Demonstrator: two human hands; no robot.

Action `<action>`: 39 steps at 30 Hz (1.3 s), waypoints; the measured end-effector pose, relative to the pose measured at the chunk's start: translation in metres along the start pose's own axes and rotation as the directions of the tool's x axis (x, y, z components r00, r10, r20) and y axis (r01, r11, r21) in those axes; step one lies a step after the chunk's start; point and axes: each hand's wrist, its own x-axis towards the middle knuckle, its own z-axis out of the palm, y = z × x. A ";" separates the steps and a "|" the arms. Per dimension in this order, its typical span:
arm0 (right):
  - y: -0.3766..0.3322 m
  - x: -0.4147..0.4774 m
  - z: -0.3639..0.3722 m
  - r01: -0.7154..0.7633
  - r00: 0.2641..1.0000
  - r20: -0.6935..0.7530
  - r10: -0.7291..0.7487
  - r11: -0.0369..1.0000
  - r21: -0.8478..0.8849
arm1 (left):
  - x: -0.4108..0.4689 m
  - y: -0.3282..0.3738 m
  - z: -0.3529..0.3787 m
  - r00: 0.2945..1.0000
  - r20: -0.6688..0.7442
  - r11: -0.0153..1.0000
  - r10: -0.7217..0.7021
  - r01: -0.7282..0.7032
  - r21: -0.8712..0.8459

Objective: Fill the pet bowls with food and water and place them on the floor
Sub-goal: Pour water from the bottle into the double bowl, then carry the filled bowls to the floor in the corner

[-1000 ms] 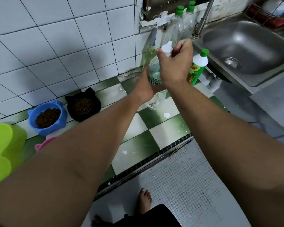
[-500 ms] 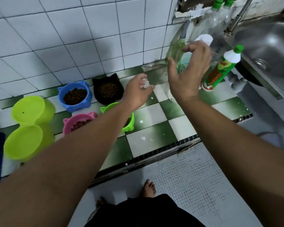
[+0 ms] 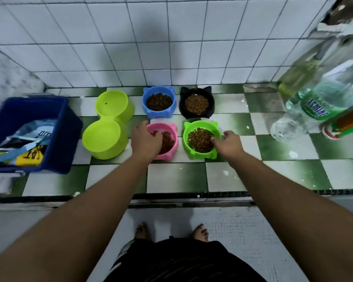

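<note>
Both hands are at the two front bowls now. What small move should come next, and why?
Probably close the left hand on the pink bowl and the right hand on the green bowl, then lift both. Both already hold kibble, each hand sits at its rim, and they stand on the tiled counter, not the floor.

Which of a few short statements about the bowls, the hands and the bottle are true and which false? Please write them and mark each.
1. The left hand grips the pink bowl at its rim. True.
2. The blue bowl is empty. False: it holds dry food.
3. The right hand grips the green bowl at its rim. True.
4. The black bowl stands left of the blue bowl. False: it stands to its right.
5. A hand holds the water bottle. False: it stands alone on the counter.
</note>
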 end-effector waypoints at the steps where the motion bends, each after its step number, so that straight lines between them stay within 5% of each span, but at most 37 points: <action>1: -0.001 0.001 0.005 -0.013 1.000 0.006 0.013 1.000 -0.003 | 0.000 -0.008 -0.002 0.999 -0.011 0.999 -0.033 0.034 0.034; 7: -0.005 0.000 0.012 -0.070 0.998 -0.003 0.070 0.996 0.051 | -0.003 -0.031 0.001 0.961 0.077 0.962 -0.266 0.270 -0.051; 22: 0.000 -0.014 0.010 -0.053 0.998 -0.003 0.055 0.983 0.174 | -0.007 -0.047 0.008 0.964 0.066 0.889 -0.257 0.263 -0.375; 39: 0.004 -0.043 0.028 0.093 0.993 0.042 -0.110 0.954 0.284 | -0.065 -0.108 -0.039 0.960 -0.025 0.858 -0.279 0.237 -0.455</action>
